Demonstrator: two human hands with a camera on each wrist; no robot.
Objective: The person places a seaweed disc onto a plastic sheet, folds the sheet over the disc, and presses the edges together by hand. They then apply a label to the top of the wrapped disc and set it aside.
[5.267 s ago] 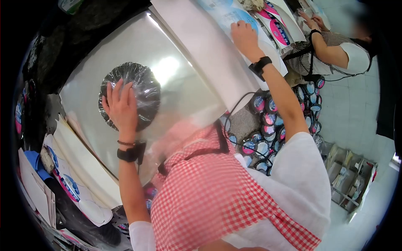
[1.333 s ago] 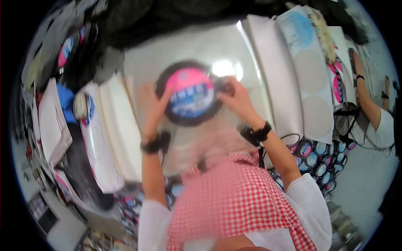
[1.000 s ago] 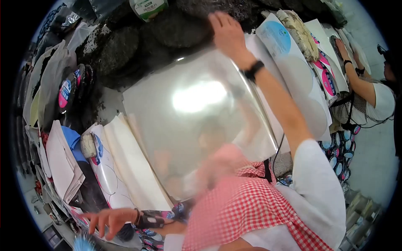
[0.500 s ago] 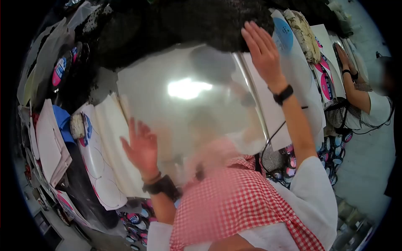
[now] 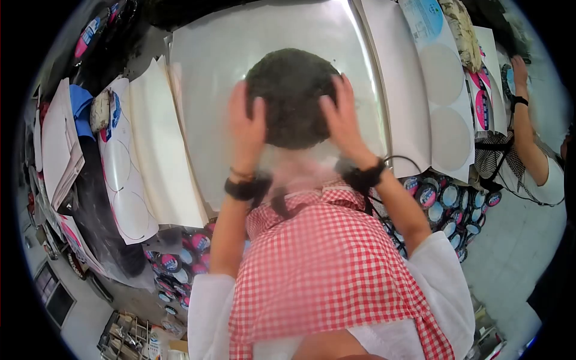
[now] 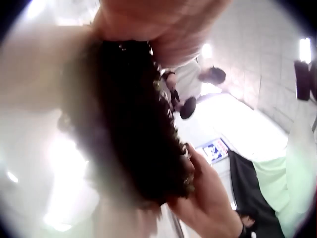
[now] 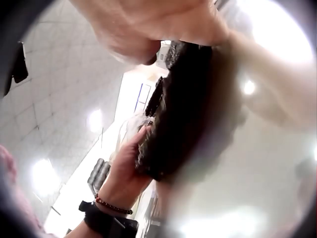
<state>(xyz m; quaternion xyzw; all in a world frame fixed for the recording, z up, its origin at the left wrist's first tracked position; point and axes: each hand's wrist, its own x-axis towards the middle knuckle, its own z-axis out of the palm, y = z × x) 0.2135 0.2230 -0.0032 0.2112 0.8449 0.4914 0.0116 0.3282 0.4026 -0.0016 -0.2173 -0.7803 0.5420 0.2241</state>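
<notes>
A dark, rough-edged round cake of dried seaweed [image 5: 291,99] is at the middle of the shiny sheet [image 5: 210,54], between both hands. My left hand [image 5: 248,123] grips its left side and my right hand [image 5: 347,120] its right side, thumbs toward the near face. Seen edge-on in the left wrist view, the seaweed cake [image 6: 141,124] looks thick and ragged, with the right hand [image 6: 203,193] at its far side. In the right wrist view the left hand [image 7: 124,171] holds the lower edge of the seaweed cake [image 7: 181,114], whose blurred reflection shows beside it.
White sheets [image 5: 396,90] run along the right, cream sheets [image 5: 159,144] along the left. Labelled round packs [image 5: 450,207] are heaped below the table on both sides. Dark material lies at the back edge. Another person's arm [image 5: 528,132] shows at the far right.
Earlier a labelled wrapped disc lay on the sheet; it left, and the hands moved apart. The right hand reached to the dark pile at the back. Now both hands hold a seaweed cake over the sheet.
</notes>
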